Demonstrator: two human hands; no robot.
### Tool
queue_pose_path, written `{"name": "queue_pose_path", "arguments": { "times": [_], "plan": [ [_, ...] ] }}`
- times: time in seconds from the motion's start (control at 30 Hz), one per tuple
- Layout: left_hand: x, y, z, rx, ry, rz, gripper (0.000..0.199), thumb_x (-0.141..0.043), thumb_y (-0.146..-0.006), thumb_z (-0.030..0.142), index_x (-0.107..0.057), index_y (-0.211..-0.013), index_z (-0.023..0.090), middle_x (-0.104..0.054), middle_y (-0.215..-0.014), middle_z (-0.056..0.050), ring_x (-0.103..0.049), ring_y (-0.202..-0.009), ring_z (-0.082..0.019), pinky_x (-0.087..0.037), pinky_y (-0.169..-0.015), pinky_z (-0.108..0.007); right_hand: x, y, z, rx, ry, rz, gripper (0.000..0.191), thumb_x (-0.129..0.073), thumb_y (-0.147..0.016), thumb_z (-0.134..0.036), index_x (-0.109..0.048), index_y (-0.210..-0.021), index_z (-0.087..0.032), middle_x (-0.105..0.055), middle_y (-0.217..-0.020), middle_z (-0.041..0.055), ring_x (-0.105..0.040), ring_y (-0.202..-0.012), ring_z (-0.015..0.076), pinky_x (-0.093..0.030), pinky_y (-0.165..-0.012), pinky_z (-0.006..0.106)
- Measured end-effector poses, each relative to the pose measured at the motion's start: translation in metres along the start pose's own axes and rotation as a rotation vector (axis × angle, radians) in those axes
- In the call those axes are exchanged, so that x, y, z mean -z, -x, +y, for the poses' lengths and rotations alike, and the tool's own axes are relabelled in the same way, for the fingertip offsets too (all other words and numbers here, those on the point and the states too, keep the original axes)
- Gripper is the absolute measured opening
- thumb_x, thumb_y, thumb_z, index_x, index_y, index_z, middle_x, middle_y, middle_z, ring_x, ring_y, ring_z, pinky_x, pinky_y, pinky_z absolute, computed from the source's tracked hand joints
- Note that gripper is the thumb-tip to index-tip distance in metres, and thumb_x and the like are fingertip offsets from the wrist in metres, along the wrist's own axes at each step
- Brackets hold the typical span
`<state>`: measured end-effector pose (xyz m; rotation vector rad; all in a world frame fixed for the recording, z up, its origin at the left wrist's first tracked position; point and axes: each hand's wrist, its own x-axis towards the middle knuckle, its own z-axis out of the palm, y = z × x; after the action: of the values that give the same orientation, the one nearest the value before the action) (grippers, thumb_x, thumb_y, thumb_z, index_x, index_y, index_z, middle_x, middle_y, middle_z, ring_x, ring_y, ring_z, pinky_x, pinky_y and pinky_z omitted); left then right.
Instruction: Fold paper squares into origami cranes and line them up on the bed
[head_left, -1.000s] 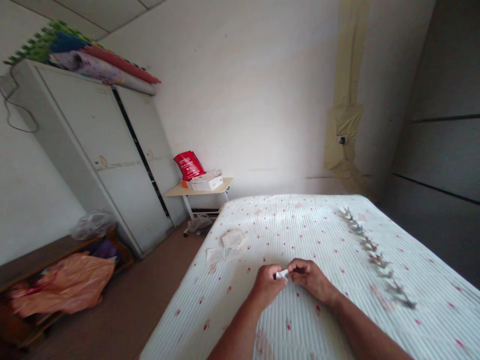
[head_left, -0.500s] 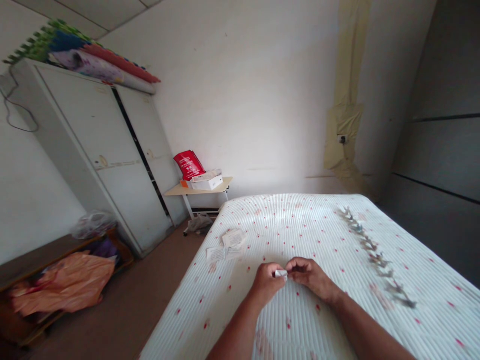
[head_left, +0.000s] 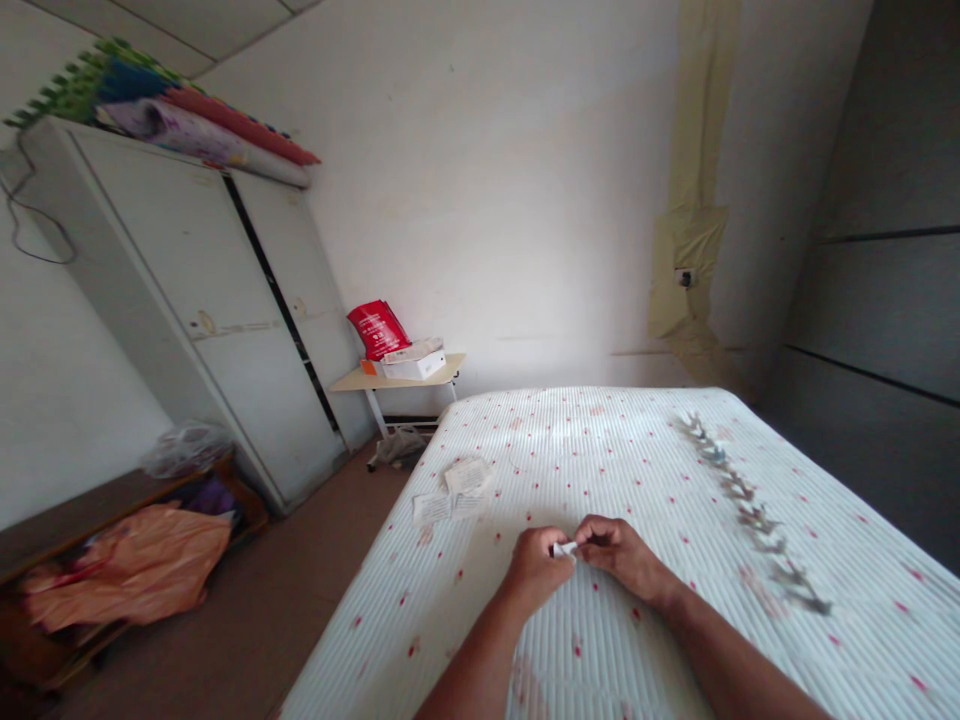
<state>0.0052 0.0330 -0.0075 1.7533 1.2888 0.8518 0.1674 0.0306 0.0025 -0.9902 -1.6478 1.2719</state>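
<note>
Between my two hands, just above the bed, is a small folded paper (head_left: 564,549), white and partly covered by fingers. My left hand (head_left: 537,562) pinches it from the left. My right hand (head_left: 621,556) grips its other edge with thumb and fingertips. Beyond my left hand several flat printed paper sheets (head_left: 466,476) lie overlapping on the bed. To the right, a line of small folded paper figures (head_left: 739,487), pointed like birds, runs along the bed; their details are blurred.
A ribbed, red-dotted cover spreads over the bed (head_left: 592,450). Behind it at left stands a small table (head_left: 352,380) with a red bag (head_left: 379,330) and a white box (head_left: 416,367). A grey cabinet (head_left: 202,280) and an orange plastic bag (head_left: 135,565) are farther left.
The paper between my fingers has changed shape, from a flatter, squarer look to a narrower, twisted one. My hands have hardly shifted.
</note>
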Motion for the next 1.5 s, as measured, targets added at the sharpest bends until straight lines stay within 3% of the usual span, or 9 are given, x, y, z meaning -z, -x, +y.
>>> {"name": "queue_pose_path", "arguments": {
  "times": [0.33,0.53,0.7,1.07,1.33,1.5],
  "plan": [
    [-0.002,0.000,0.000,0.018,0.019,0.054,0.010,-0.049,-0.057,0.020,-0.041,-0.052,0.017,-0.028,-0.050,0.006,-0.030,-0.053,-0.008,-0.016,-0.047,-0.021,0.001,-0.002,0.012,0.044,0.071,0.005,0.028,-0.055,-0.076,-0.045,-0.050,-0.069,-0.018,-0.042,-0.061,-0.0044,-0.037,-0.057,0.0095,-0.031,-0.053,0.022],
    [0.000,0.000,0.005,0.043,0.139,0.069,0.005,-0.050,-0.056,0.019,-0.049,-0.058,0.015,-0.037,-0.052,0.006,-0.032,-0.052,-0.007,-0.021,-0.047,-0.020,-0.001,-0.002,0.006,0.028,0.048,0.046,0.027,-0.054,-0.075,-0.045,-0.047,-0.070,-0.019,-0.038,-0.058,-0.0059,-0.033,-0.053,0.0088,-0.028,-0.050,0.022],
    [-0.001,-0.002,0.000,0.058,0.243,0.076,0.019,-0.051,-0.055,0.017,-0.059,-0.071,0.013,-0.043,-0.055,0.006,-0.037,-0.053,-0.008,-0.026,-0.049,-0.019,-0.006,-0.002,0.007,0.041,0.050,0.064,0.027,-0.058,-0.072,-0.044,-0.049,-0.069,-0.019,-0.042,-0.058,-0.0053,-0.037,-0.055,0.0095,-0.029,-0.053,0.022],
    [-0.002,0.001,0.008,0.030,0.556,-0.025,0.032,-0.057,-0.053,0.016,-0.060,-0.085,0.011,-0.054,-0.065,0.002,-0.044,-0.059,-0.009,-0.032,-0.055,-0.020,-0.015,0.000,0.004,0.109,0.333,0.215,0.016,-0.047,-0.079,-0.030,-0.046,-0.067,-0.020,-0.047,-0.061,-0.0031,-0.043,-0.059,0.0120,-0.033,-0.057,0.024],
    [-0.002,0.004,0.017,0.033,0.669,-0.019,0.034,-0.062,-0.051,0.016,-0.049,-0.083,0.015,-0.052,-0.063,0.004,-0.045,-0.055,-0.008,-0.034,-0.051,-0.019,-0.017,0.000,0.000,0.030,-0.021,0.122,0.020,-0.054,-0.077,-0.038,-0.050,-0.072,-0.019,-0.049,-0.059,-0.0041,-0.042,-0.051,0.0095,-0.034,-0.050,0.023],
    [-0.003,0.005,0.016,-0.027,0.667,-0.032,0.035,-0.065,-0.052,0.018,-0.042,-0.079,0.018,-0.052,-0.064,0.005,-0.046,-0.055,-0.007,-0.036,-0.052,-0.018,-0.015,-0.002,0.004,0.054,-0.019,0.140,0.021,-0.056,-0.076,-0.038,-0.051,-0.070,-0.018,-0.048,-0.057,-0.0044,-0.042,-0.050,0.0088,-0.034,-0.049,0.022]
  ]
}}
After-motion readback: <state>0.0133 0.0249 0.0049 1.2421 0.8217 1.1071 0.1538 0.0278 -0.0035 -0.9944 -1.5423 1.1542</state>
